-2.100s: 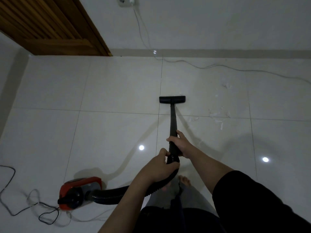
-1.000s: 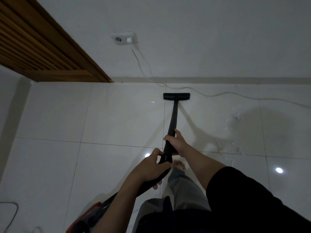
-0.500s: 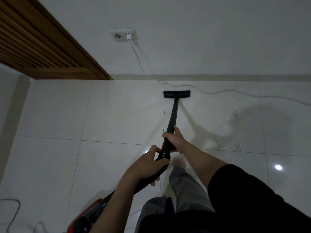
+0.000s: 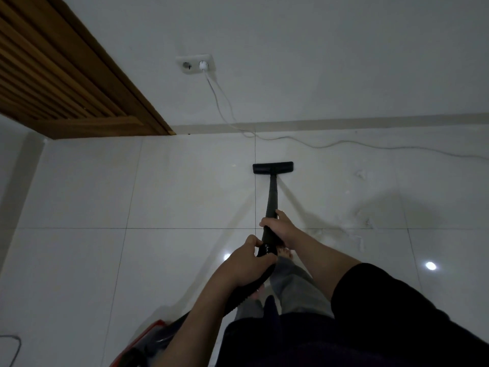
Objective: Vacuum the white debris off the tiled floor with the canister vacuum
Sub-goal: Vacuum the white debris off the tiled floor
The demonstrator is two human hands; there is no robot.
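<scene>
Both hands hold the black vacuum wand (image 4: 271, 197). My right hand (image 4: 277, 226) grips the wand higher up; my left hand (image 4: 248, 260) grips the ribbed hose end just behind it. The flat black floor nozzle (image 4: 273, 168) rests on the white tiled floor (image 4: 185, 186), a short way from the wall. White debris (image 4: 354, 231) lies scattered to the right of the wand, with another scrap (image 4: 361, 174) farther out. The red canister (image 4: 150, 340) shows partly at the bottom edge, behind my left forearm.
A white cable (image 4: 317, 145) runs from the wall socket (image 4: 197, 64) along the floor to the right. A wooden louvred door (image 4: 58, 75) stands at the upper left. A dark cord (image 4: 13, 343) lies at the bottom left. My bare foot (image 4: 284, 254) is under the hands.
The nozzle has been drawn back from the wall towards me after reaching close to the skirting. Both hands keep their grip on the wand and hose.
</scene>
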